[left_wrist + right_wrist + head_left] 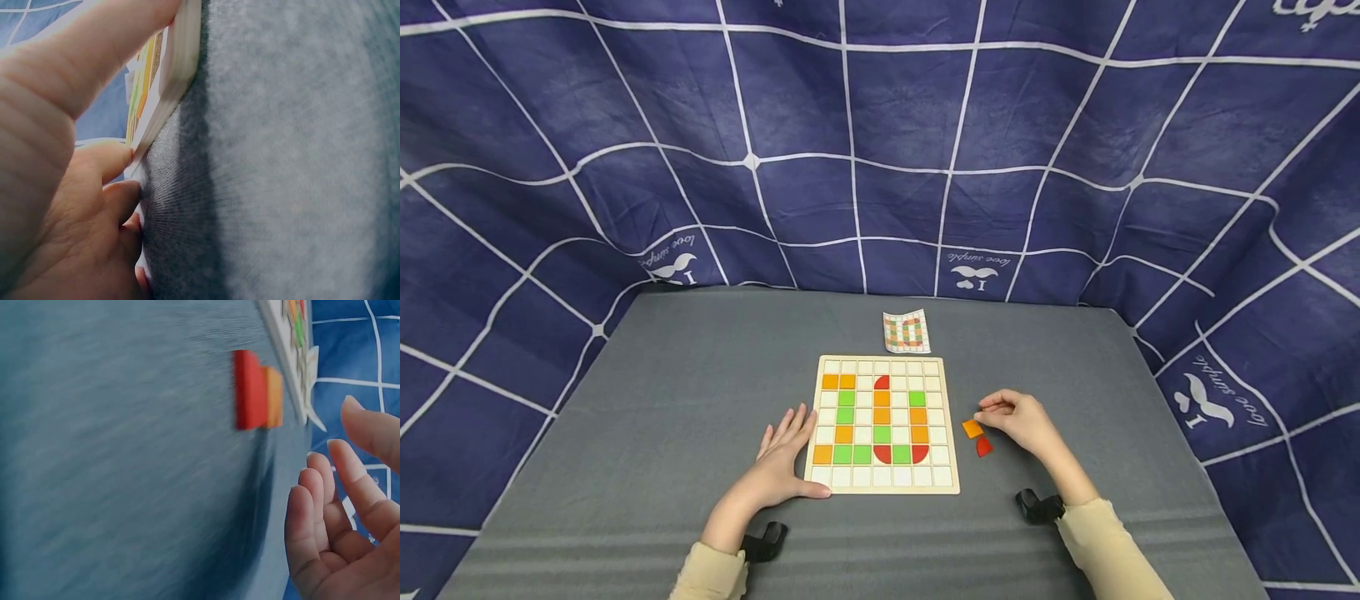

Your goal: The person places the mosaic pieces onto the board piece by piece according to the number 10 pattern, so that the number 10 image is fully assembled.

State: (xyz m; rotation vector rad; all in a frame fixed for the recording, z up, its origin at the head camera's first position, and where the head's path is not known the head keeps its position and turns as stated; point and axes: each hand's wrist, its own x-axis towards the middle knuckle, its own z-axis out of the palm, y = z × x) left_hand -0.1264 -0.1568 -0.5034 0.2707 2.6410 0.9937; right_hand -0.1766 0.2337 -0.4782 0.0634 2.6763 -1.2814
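A cream grid board (895,489) lies on the table, with several orange and green squares and 3 red rounded pieces in its cells. My left hand (781,467) rests at the board's left side, fingers extended along the edge and thumb at the lower left corner. To the right of the board lie a loose orange square tile (972,428) and a red quarter-round tile (984,447), close together. Just right of the orange tile is my right hand (1017,418), fingers loosely bent. In the right wrist view, thumb and fingers stand apart, holding nothing, beyond the red tile (247,390).
A small pattern card (906,332) with slightly curled edges lies behind the board. Grey cloth covers the table (715,358). A dark blue curtain (895,200) with white lines hangs behind and along both sides. Each wrist wears a black camera mount (1039,507).
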